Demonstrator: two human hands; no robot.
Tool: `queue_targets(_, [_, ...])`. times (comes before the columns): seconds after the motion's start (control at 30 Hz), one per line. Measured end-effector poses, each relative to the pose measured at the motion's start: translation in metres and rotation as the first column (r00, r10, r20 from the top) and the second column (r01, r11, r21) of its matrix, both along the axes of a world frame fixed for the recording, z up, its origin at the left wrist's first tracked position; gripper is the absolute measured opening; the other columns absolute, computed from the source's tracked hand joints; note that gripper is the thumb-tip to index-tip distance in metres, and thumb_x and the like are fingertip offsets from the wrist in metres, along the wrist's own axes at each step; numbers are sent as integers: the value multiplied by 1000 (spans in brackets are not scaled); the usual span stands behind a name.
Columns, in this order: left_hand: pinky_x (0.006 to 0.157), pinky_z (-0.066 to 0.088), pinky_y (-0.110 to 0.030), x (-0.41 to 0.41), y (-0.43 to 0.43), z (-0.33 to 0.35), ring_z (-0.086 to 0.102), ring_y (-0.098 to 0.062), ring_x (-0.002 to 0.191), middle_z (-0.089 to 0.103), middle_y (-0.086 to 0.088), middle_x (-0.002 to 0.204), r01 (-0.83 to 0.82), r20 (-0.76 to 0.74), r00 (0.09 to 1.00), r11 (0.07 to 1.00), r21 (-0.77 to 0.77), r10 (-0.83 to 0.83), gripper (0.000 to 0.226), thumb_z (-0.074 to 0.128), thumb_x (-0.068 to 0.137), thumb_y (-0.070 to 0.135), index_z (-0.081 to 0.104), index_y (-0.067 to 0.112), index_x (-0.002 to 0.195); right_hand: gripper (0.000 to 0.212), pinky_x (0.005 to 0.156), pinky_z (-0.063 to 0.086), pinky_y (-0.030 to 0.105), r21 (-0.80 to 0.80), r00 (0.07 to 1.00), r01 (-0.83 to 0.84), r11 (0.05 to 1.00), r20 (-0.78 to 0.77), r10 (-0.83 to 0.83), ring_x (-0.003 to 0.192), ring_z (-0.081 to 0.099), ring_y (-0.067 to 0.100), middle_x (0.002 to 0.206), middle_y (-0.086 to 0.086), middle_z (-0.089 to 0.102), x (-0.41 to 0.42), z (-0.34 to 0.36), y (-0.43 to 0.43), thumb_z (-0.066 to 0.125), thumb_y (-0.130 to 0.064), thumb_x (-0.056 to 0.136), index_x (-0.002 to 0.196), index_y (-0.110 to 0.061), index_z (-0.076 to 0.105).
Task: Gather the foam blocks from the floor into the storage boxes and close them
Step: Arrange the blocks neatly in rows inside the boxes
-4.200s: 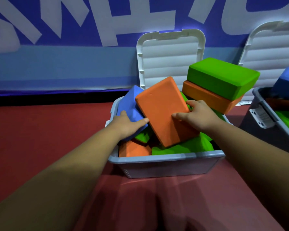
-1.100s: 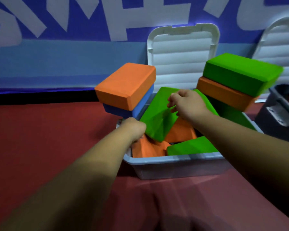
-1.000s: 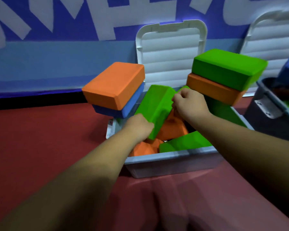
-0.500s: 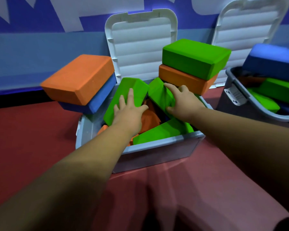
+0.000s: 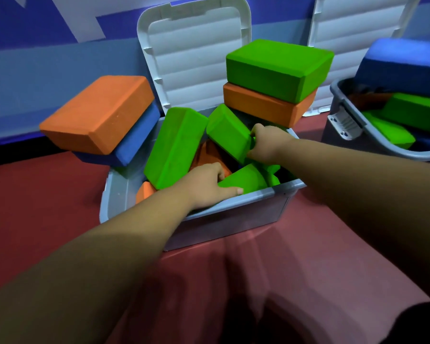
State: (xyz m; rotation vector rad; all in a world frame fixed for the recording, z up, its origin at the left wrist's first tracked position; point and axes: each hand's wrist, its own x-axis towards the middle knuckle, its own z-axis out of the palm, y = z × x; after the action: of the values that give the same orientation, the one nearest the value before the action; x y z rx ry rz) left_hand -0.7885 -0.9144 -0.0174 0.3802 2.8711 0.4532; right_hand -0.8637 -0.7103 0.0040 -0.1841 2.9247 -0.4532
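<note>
Storage box (image 5: 233, 219), overfull. Left grip (image 5: 209, 186) curls on the low green block (image 5: 247, 180) at its near edge; right grip (image 5: 268, 142) clamps the tilted green block (image 5: 227, 132) mid-box. Lay both flat so the lid (image 5: 194, 53) shuts.

Two boxes (image 5: 233, 219), two lids (image 5: 194, 58), two hands (image 5: 206, 187)

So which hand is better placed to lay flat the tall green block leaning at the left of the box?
Probably the left hand: it sits beside the tall green block, gripping only a low green block. The right hand is farther away and holds the middle green block.
</note>
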Motion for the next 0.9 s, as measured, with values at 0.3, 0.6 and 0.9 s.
queue_targets(0.3, [100, 51, -34, -13, 11, 2, 66, -20, 119, 69, -2, 135, 217, 45, 975, 976, -14, -216, 69, 83, 84, 46, 57, 21, 143, 40, 98, 46, 37, 270, 965, -35, 962, 258, -38, 122, 61, 35, 132, 19, 65, 17, 9, 19, 46, -30, 106, 128, -2, 65])
queue_targets(0.6, [89, 51, -28, -15, 1, 21, 66, -10, 101, 72, 9, 113, 171, -34, 985, 983, 69, -169, 60, 83, 79, 56, 65, 28, 128, 55, 76, 59, 37, 209, 907, -189, 960, 412, 89, 89, 71, 32, 108, 18, 73, 20, 26, 30, 66, -24, 75, 129, -12, 67])
queue_targets(0.9, [107, 48, -27, -18, -28, 47, 64, 2, 115, 72, 7, 122, -156, 142, 985, 838, 523, 95, 49, 84, 84, 40, 70, 28, 129, 79, 85, 62, 42, -441, 924, -45, 896, 322, 205, 103, 72, 26, 127, 8, 66, 20, 46, 39, 91, -30, 72, 138, -24, 48])
